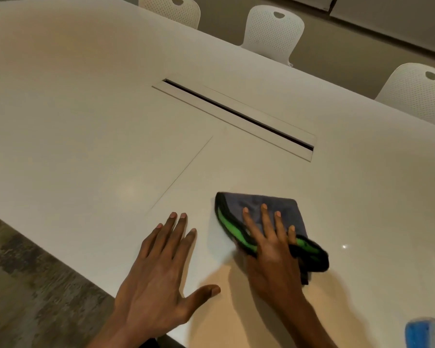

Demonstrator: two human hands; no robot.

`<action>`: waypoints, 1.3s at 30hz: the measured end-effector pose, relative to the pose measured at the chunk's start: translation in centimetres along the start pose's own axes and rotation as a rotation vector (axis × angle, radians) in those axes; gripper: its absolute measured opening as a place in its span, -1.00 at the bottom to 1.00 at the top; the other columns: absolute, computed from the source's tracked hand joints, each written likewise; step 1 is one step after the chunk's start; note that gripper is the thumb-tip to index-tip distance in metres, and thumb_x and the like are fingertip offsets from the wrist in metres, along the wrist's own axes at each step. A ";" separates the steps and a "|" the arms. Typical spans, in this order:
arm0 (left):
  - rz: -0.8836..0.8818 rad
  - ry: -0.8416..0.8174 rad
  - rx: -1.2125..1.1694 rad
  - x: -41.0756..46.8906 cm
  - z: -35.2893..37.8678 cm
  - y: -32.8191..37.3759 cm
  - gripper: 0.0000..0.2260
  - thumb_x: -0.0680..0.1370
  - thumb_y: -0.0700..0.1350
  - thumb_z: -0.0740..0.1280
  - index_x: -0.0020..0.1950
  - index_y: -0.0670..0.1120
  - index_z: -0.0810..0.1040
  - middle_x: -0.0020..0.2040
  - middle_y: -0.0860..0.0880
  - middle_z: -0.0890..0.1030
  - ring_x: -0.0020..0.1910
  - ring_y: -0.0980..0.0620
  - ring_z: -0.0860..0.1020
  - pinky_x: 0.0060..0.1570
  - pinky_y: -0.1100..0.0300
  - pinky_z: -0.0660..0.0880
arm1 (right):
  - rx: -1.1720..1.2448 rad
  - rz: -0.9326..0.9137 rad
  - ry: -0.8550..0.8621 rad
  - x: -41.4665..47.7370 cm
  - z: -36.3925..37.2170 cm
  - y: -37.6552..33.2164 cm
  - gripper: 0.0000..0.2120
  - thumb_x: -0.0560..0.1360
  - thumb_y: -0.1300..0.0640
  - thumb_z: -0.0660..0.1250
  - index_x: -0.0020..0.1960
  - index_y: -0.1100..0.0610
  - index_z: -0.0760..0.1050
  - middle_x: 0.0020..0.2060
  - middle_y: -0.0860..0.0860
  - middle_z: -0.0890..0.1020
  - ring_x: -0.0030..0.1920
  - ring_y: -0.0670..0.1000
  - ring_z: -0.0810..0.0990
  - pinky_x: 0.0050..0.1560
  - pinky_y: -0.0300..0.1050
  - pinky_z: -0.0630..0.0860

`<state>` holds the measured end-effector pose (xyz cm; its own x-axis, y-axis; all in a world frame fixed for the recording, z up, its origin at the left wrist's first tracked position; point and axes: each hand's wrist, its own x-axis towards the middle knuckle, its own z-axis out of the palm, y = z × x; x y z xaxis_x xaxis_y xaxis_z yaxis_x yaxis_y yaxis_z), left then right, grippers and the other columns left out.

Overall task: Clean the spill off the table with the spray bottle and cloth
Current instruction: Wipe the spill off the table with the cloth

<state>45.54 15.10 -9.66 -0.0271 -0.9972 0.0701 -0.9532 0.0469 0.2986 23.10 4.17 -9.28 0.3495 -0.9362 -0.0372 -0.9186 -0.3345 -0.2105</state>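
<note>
The right hand (269,249) lies flat on the cloth (266,209), palm down and fingers spread, pressing it to the table (86,121) rather than gripping it. The cloth is grey with a green and black border, folded over on itself, and it sits near the table's near edge, just right of the left hand (158,270). One bunched corner sticks out from under the right palm on the right side. The left hand rests open on the bare tabletop, fingers splayed and thumb out, holding nothing, apart from the cloth. Beyond the hands a long cable slot (236,114) is cut into the table. Three white perforated chairs (274,31) stand along the far side. At the lower right corner a blurred blue object (425,332) shows; I cannot tell whether it is the spray bottle. I can make out no clear spill.
</note>
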 end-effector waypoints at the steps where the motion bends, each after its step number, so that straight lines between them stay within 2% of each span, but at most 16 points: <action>1: -0.002 0.002 -0.001 0.0 0.0 0.0 -0.03 0.52 0.59 0.15 0.68 -0.09 0.32 0.75 -0.10 0.11 0.75 -0.10 0.04 0.61 -0.12 0.09 | -0.016 0.025 0.035 1.3 0.0 0.4 -0.28 0.51 -0.25 -0.01 0.66 -0.23 -0.05 0.69 0.01 -0.02 0.68 0.20 -0.08 0.63 0.32 -0.14; 3: -0.006 0.009 -0.002 0.0 0.0 0.0 -0.04 0.52 0.59 0.16 0.68 -0.09 0.33 0.75 -0.09 0.13 0.75 -0.10 0.05 0.61 -0.12 0.10 | -0.022 0.087 0.089 3.9 0.3 0.6 -0.33 0.57 -0.34 -0.02 0.65 -0.24 0.01 0.69 0.01 0.04 0.68 0.20 -0.02 0.64 0.29 -0.13; 6: -0.002 0.002 0.005 0.1 0.0 0.0 -0.04 0.52 0.59 0.16 0.67 -0.09 0.34 0.75 -0.10 0.15 0.74 -0.11 0.07 0.60 -0.13 0.11 | -0.040 0.105 0.030 5.2 0.6 -0.6 -0.32 0.59 -0.33 0.00 0.66 -0.23 -0.07 0.70 0.02 -0.05 0.68 0.18 -0.11 0.64 0.27 -0.21; 9: 0.005 -0.003 -0.003 0.1 0.1 -0.2 -0.04 0.52 0.59 0.16 0.67 -0.09 0.34 0.75 -0.10 0.14 0.74 -0.11 0.07 0.60 -0.13 0.12 | -0.066 -0.012 0.017 2.2 0.5 -1.8 -0.27 0.56 -0.17 0.08 0.67 -0.18 -0.11 0.69 0.05 -0.08 0.68 0.22 -0.12 0.63 0.33 -0.16; 11: 0.005 -0.004 -0.002 0.1 0.2 -0.2 -0.04 0.51 0.59 0.17 0.66 -0.09 0.36 0.74 -0.10 0.16 0.74 -0.11 0.09 0.60 -0.13 0.11 | -0.013 -0.055 0.007 -0.1 0.1 -2.0 -0.24 0.49 -0.09 0.04 0.67 -0.16 -0.07 0.69 0.04 -0.07 0.68 0.21 -0.12 0.63 0.36 -0.12; 14: 0.001 0.005 -0.006 0.1 0.1 -0.2 -0.04 0.51 0.59 0.18 0.65 -0.10 0.38 0.74 -0.12 0.18 0.73 -0.13 0.11 0.59 -0.13 0.12 | 0.004 -0.005 -0.049 0.5 -0.4 -0.8 -0.24 0.44 -0.26 -0.15 0.65 -0.26 -0.13 0.68 -0.04 -0.16 0.68 0.15 -0.20 0.64 0.25 -0.25; 17: -0.003 0.001 0.003 0.0 -0.2 0.0 -0.04 0.52 0.59 0.16 0.65 -0.10 0.38 0.73 -0.12 0.18 0.74 -0.14 0.09 0.59 -0.13 0.12 | 0.023 0.053 0.065 4.6 -0.4 0.1 -0.34 0.57 -0.35 -0.04 0.64 -0.28 -0.02 0.69 -0.02 -0.02 0.68 0.18 -0.08 0.64 0.25 -0.20; 20: -0.027 -0.001 -0.021 0.0 -0.3 0.2 -0.03 0.51 0.61 0.12 0.69 -0.05 0.31 0.76 -0.07 0.09 0.75 -0.07 -0.01 0.62 -0.11 0.06 | -0.018 0.091 -0.030 8.2 -0.7 -0.3 -0.38 0.66 -0.32 -0.04 0.66 -0.24 -0.09 0.70 -0.01 -0.10 0.68 0.16 -0.16 0.64 0.24 -0.25; 22: -0.027 0.005 -0.028 0.0 -0.2 0.1 -0.03 0.51 0.62 0.11 0.69 -0.04 0.30 0.76 -0.06 0.07 0.75 -0.06 -0.03 0.62 -0.11 0.06 | -0.013 0.044 0.003 8.5 -0.7 -1.6 -0.38 0.67 -0.29 -0.01 0.67 -0.21 -0.08 0.70 0.00 -0.09 0.68 0.17 -0.16 0.64 0.24 -0.27; 25: -0.015 0.009 -0.024 0.0 -0.1 0.0 -0.05 0.52 0.60 0.14 0.67 -0.06 0.34 0.75 -0.07 0.13 0.75 -0.09 0.05 0.60 -0.12 0.10 | -0.061 -0.083 0.004 6.0 0.3 -2.4 -0.34 0.63 -0.27 0.03 0.66 -0.24 -0.14 0.70 0.00 -0.12 0.68 0.17 -0.19 0.64 0.26 -0.27; 27: -0.010 0.010 -0.023 0.1 0.1 -0.1 -0.06 0.52 0.59 0.15 0.67 -0.06 0.36 0.74 -0.08 0.16 0.74 -0.10 0.08 0.58 -0.12 0.11 | -0.066 -0.152 -0.035 3.8 0.8 -1.5 -0.29 0.61 -0.24 0.09 0.64 -0.29 -0.22 0.69 -0.05 -0.19 0.67 0.10 -0.28 0.63 0.29 -0.24; 29: -0.015 0.007 -0.023 0.1 0.1 -0.1 -0.06 0.52 0.60 0.15 0.67 -0.06 0.35 0.74 -0.08 0.15 0.74 -0.10 0.08 0.59 -0.12 0.11 | 0.021 -0.191 -0.029 2.9 0.6 -0.1 -0.29 0.61 -0.21 0.16 0.63 -0.34 -0.15 0.68 -0.13 -0.16 0.68 0.02 -0.27 0.64 0.24 -0.24; 31: -0.023 0.011 -0.027 0.0 0.0 0.0 -0.04 0.52 0.60 0.14 0.67 -0.06 0.34 0.75 -0.08 0.13 0.75 -0.09 0.04 0.60 -0.13 0.10 | 0.010 -0.157 0.026 3.7 0.5 1.1 -0.33 0.60 -0.26 0.16 0.62 -0.35 -0.06 0.69 -0.12 -0.06 0.69 0.04 -0.15 0.65 0.24 -0.17; 34: -0.031 0.020 -0.034 0.0 -0.1 0.2 -0.04 0.52 0.61 0.13 0.68 -0.06 0.34 0.75 -0.08 0.11 0.75 -0.07 0.01 0.61 -0.13 0.09 | -0.043 -0.027 -0.014 8.0 -0.5 0.8 -0.32 0.54 -0.41 -0.11 0.64 -0.31 -0.05 0.70 -0.06 -0.05 0.69 0.13 -0.11 0.65 0.25 -0.18; 36: -0.031 0.028 -0.039 0.0 -0.1 0.2 -0.04 0.51 0.61 0.13 0.67 -0.06 0.34 0.75 -0.06 0.11 0.75 -0.05 0.00 0.62 -0.11 0.08 | -0.006 0.010 -0.014 10.1 -1.0 -0.2 -0.34 0.59 -0.39 -0.07 0.65 -0.24 -0.01 0.70 -0.01 -0.03 0.68 0.17 -0.11 0.64 0.27 -0.21; 39: -0.026 0.038 -0.046 0.1 0.1 0.1 -0.05 0.51 0.60 0.16 0.67 -0.06 0.35 0.75 -0.05 0.13 0.75 -0.04 0.01 0.63 -0.09 0.07 | -0.019 -0.026 0.037 9.9 -0.4 -1.9 -0.36 0.65 -0.31 0.04 0.67 -0.20 -0.03 0.70 0.02 -0.05 0.68 0.19 -0.13 0.64 0.27 -0.22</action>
<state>45.37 15.02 -9.73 0.0096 -0.9952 0.0971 -0.9386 0.0246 0.3440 28.18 -4.48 -8.86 0.3662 -0.9305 0.0042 -0.9129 -0.3601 -0.1921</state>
